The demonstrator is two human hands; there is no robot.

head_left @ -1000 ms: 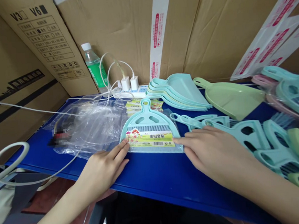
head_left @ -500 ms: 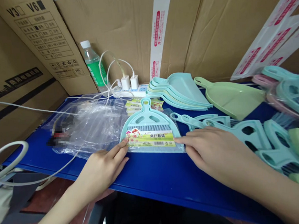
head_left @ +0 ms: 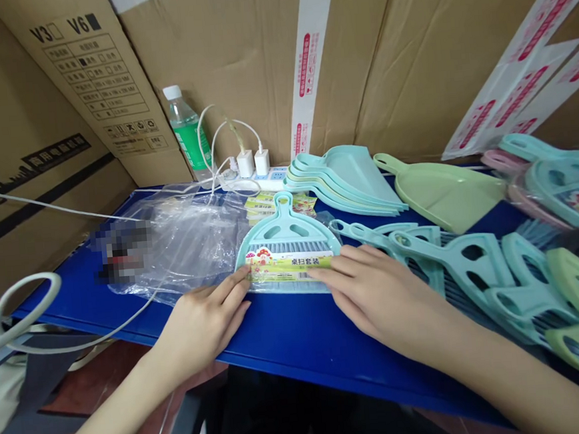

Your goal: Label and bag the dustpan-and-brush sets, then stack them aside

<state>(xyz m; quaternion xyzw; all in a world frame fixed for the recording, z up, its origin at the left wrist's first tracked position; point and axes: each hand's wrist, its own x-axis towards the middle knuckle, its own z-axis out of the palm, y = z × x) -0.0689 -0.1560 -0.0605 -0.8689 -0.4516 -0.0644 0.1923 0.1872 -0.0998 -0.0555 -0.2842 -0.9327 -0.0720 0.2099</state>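
A teal dustpan-and-brush set (head_left: pixel 285 234) lies flat on the blue table (head_left: pixel 288 331), with a yellow-green paper label (head_left: pixel 290 266) across its front. My left hand (head_left: pixel 205 320) lies flat, fingers stretched out, its fingertips touching the label's left end. My right hand (head_left: pixel 375 290) lies flat too, fingers extended over the label's right part and pressing on it. Neither hand grips anything.
Clear plastic bags (head_left: pixel 181 242) lie left of the set. Behind are spare labels (head_left: pixel 263 204), a stack of teal dustpans (head_left: pixel 344 179), a green dustpan (head_left: pixel 448 191), a water bottle (head_left: pixel 188 138) and a power strip (head_left: pixel 258 172) with chargers. Several brushes (head_left: pixel 499 274) fill the right. Cardboard boxes (head_left: pixel 236 54) wall the back.
My right hand has slid left along the label, now covering its right part. My left hand stays at the label's left end. The camera shifted slightly.
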